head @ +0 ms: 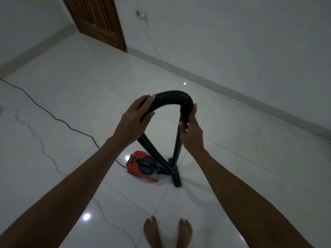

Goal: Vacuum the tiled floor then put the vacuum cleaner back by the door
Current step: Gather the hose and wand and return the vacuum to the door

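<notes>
You are standing barefoot on a glossy white tiled floor, facing a corner where a wooden door is set well beyond the vacuum. The vacuum, a small red and black canister, is sitting on the floor just ahead of your feet; it is looking light enough to lift one-handed, though hard-shelled. Its black cord is trailing away to your left. Rising from it, the ribbed hose is arching up between your hands; it is probably soft and springy, so hold the stiff wand instead. Your left hand is curling over the hose's left side. Your right hand is gripping the top of the wand.
</notes>
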